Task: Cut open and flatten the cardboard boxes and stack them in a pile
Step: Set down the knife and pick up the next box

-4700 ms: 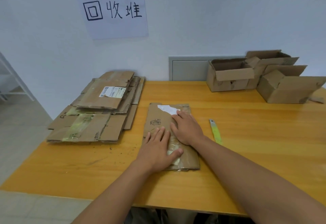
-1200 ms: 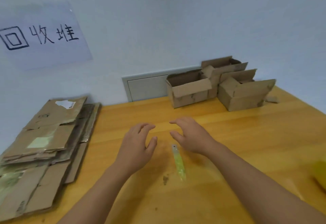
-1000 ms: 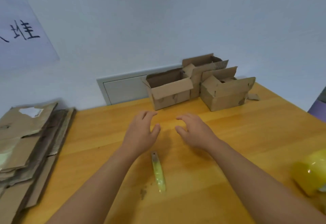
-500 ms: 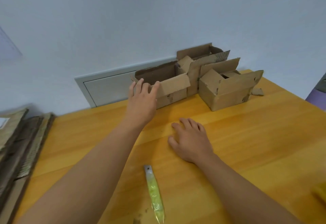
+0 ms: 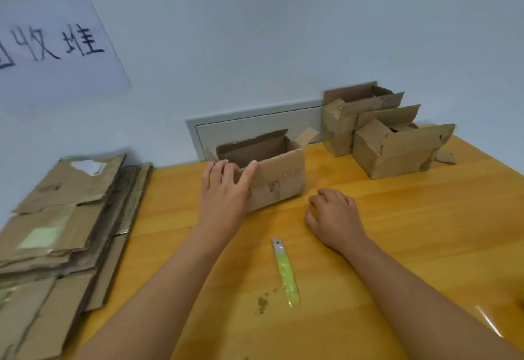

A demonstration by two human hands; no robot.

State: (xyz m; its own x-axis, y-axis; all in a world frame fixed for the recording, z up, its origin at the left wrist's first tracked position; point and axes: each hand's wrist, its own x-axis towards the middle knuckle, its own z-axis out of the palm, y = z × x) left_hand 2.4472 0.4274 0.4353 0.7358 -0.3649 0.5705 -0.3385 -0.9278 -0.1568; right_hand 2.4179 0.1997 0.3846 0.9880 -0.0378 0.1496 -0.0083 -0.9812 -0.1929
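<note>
An open cardboard box [image 5: 279,176] stands on the table in front of me, apart from the other boxes. My left hand [image 5: 224,198] grips its near left edge, fingers hooked over the rim and thumb on the front face. My right hand [image 5: 334,216] rests on the table to the right of the box, fingers loosely curled, holding nothing. A yellow-green box cutter [image 5: 285,271] lies on the table between my forearms. A pile of flattened boxes [image 5: 56,218] lies at the left.
Two more open boxes [image 5: 397,149] stand at the back right by the wall. The wooden table [image 5: 425,232] ends at the wall, which bears a grey panel [image 5: 255,127] and a paper sign [image 5: 51,45]. Cardboard crumbs [image 5: 262,301] lie near the cutter.
The flattened box went onto the left pile. My left hand reached to the nearest open box, took its edge and has pulled it toward me, away from the other two. My right hand settled on the table.
</note>
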